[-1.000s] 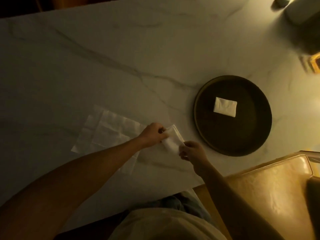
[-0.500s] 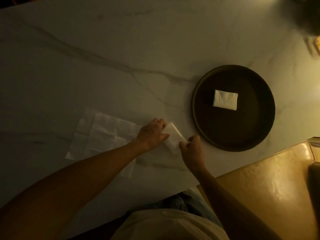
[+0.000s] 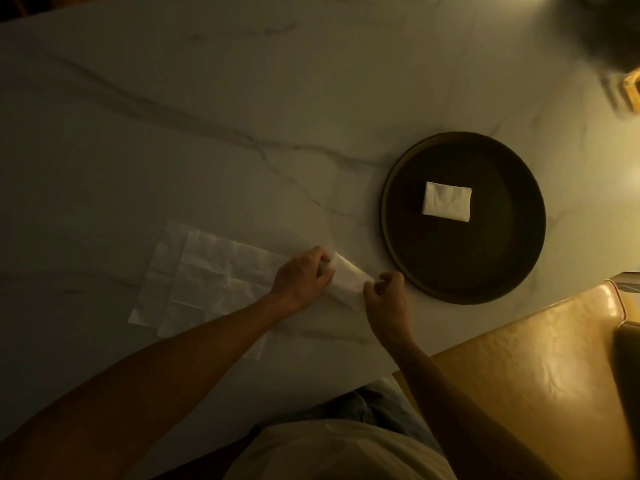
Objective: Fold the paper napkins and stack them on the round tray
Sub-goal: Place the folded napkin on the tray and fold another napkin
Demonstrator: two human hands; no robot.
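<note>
A small folded white napkin lies on the marble table between my two hands. My left hand presses on its left end with fingers curled over it. My right hand pinches its right end. Left of my hands, unfolded napkins lie spread flat, overlapping each other. A dark round tray sits to the right of my hands, apart from them. One folded white napkin rests near the tray's middle.
The marble table stretches far beyond the napkins. A tan leather chair stands at the near right, by the table's edge. Dark blurred objects sit at the far right corner.
The folded napkin was lifted slightly between my hands, and it now lies flat on the table under my fingers. The view has shifted a little; the tray's napkin has not moved.
</note>
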